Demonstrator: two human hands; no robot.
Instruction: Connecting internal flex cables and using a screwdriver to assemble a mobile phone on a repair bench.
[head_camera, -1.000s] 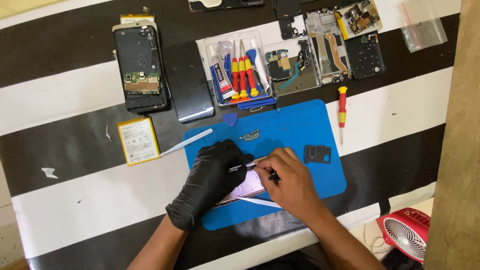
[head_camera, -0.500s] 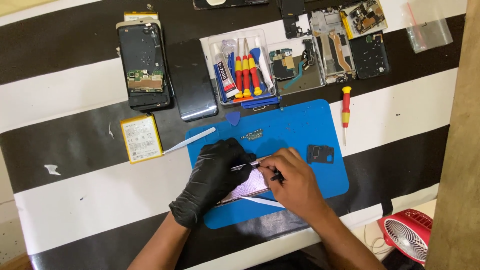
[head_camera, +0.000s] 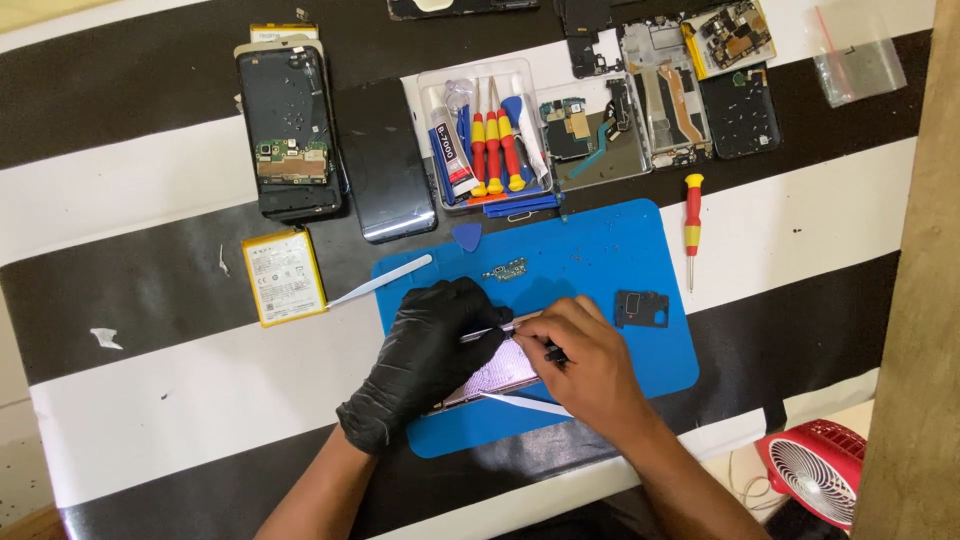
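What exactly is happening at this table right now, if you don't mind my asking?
A person is working on an opened phone lying on a blue mat. The left hand, in a black glove, steadies the phone, while the bare right hand works a thin tool along its upper edge. Around the mat lie other phone parts: a yellow battery, a red and yellow screwdriver and a clear tray of tools.

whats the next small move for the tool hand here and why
Probably ease the thin tool a little further along the phone's top edge. The gloved left hand pins the phone on the blue mat, and the right hand holds the tool at that edge.
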